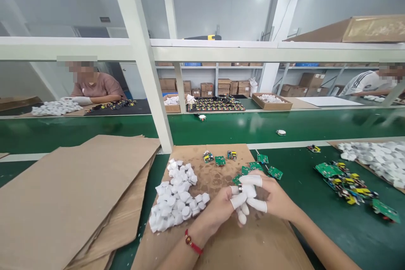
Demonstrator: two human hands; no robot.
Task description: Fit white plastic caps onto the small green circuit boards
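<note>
My left hand [228,203] and my right hand [262,193] meet over the cardboard sheet [218,242], both wearing white finger cots. Pinched between their fingertips is a small white piece [249,191], with a bit of metal showing at its left end; fingers cover the rest. To the left of my hands lies a heap of small white pieces [177,200]. Just behind my fingers are several green circuit boards [255,166]. Farther back on the cardboard, another green board [220,160] sits between two boards with yellow components, one of them a circuit board [232,155].
Stacked cardboard sheets [79,185] cover the left side. On the right are piled circuit boards [348,181] and more white pieces [376,158]. A green conveyor belt [228,128] crosses behind a white frame post [148,59]. Co-workers sit beyond, one in a pinkish-brown shirt [106,86].
</note>
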